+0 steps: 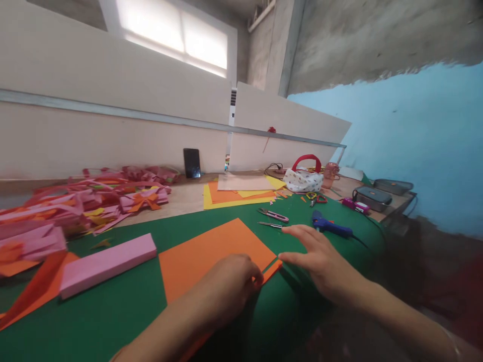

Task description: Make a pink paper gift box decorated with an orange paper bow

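An orange sheet of paper (222, 246) lies flat on the green mat. My left hand (236, 279) is over its near right edge, fingers closed on a narrow orange paper strip (272, 271). The strip runs beside the sheet with a thin dark gap between them; its near part is hidden by the hand. My right hand (320, 259) is open, thumb and fingers spread, with the thumb tip by the strip's far end. Whether the thumb touches it I cannot tell. Beyond the right hand are a pink-handled cutter (273, 215) and a thin blade-like tool (269, 224).
A blue glue gun (332, 225) lies right of the cutter. On the left are a long pink box (109, 264) and a heap of pink and orange paper pieces (113, 196). Yellow paper (207, 198), a phone (192, 163) and a white bag (302, 181) stand behind.
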Demonstrator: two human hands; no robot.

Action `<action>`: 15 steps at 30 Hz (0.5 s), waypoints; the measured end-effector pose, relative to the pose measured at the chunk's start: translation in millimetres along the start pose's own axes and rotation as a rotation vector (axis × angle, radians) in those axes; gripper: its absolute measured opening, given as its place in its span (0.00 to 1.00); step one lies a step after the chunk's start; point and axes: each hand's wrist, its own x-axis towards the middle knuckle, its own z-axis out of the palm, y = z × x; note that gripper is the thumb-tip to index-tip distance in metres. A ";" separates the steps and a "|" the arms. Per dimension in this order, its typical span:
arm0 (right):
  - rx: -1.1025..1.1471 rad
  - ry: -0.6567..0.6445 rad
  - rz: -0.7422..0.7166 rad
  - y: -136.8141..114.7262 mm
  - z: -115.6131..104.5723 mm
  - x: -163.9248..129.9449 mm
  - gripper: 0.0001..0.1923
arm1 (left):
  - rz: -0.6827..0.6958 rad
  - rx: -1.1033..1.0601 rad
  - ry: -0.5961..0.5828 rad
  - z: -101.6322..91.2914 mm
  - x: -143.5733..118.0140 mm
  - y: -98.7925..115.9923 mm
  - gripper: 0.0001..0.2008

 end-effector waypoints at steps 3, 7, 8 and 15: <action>0.034 -0.006 0.011 -18.9 7.5 4.2 0.26 | 0.011 0.018 -0.022 -1.2 -0.2 1.4 0.15; 0.056 0.002 -0.016 -18.1 16.7 5.4 0.20 | 0.037 0.065 -0.057 -3.4 -0.7 3.4 0.15; 0.064 -0.003 -0.022 -18.3 17.5 5.8 0.18 | 0.051 0.094 -0.071 -3.5 -0.8 4.0 0.14; 0.065 -0.018 -0.006 -28.3 21.0 6.9 0.11 | 0.076 0.378 0.058 15.3 4.4 22.8 0.14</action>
